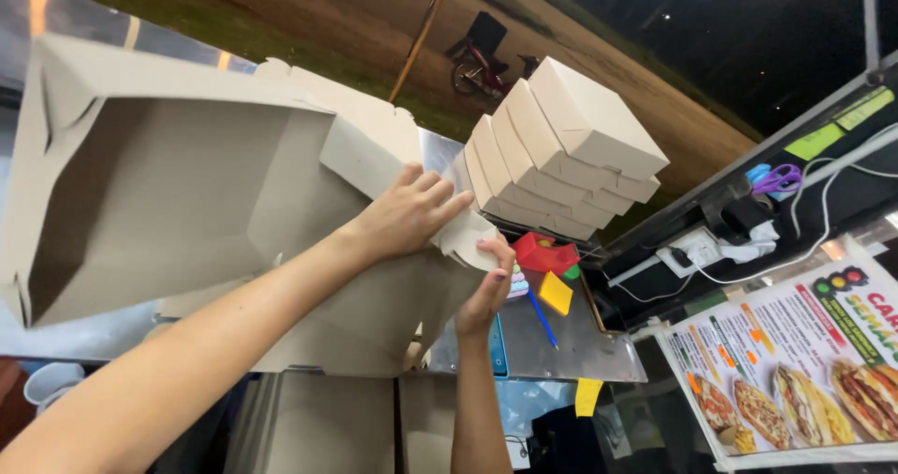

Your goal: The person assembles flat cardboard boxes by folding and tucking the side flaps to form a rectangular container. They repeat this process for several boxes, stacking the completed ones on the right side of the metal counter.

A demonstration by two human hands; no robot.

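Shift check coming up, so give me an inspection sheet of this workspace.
Surface: metal counter, shiny, partly covered.
Job's things: large open cardboard box, tilted with its inside facing the camera; its flap is between both hands.
Clutter: stack of closed cardboard boxes; red, yellow and green items; blue pen; yellow note hanging off the counter edge.
Grippers: left hand presses on the flap from above; right hand grips it from below.
Cables: white cords run from a wall socket; purple scissors sit above.
Surroundings: picture menu at right; parked motorbike outside on dirt, dark.
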